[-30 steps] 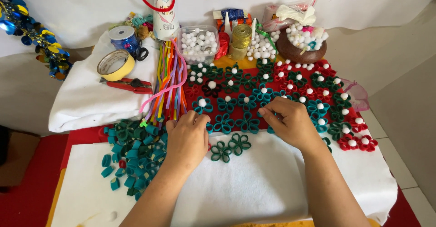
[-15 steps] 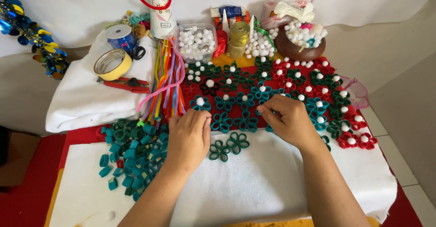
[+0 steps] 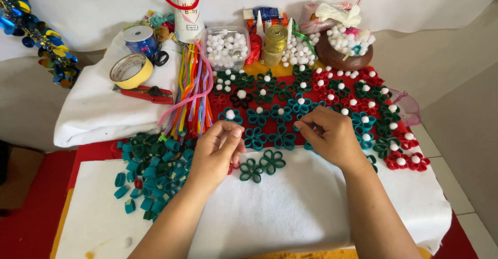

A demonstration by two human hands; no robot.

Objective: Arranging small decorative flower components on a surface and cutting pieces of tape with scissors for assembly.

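- Left hand: centre of view, fingers curled together with thumb and fingertips pinched near a teal flower; whether a piece sits in the pinch cannot be told.
- Right hand: at 3 o'clock from the left hand, fingers bent down and closed loosely on the flower rows; what lies under them is hidden.
- Dark green loop flowers: a pair, without white centres, lying on the white felt sheet, between the two hands and at 6 o'clock from the rows.
- Teal flowers: a row just at 12 o'clock from the green pair, some with white pompom centres.
- Red and green flowers: set in rows with white centres, running to 2 o'clock of the right hand.
- Teal loop pieces: loose heap at 9 o'clock from the left hand, just beside it.
- Pipe cleaners: a many-coloured bundle at 11 o'clock from the left hand.
- Clear tub of white pompoms: at 12 o'clock, far edge.
- Brown bowl of pompoms: at 1 o'clock.
- Yellow tape roll and red pliers: at 10 o'clock, on white cloth.
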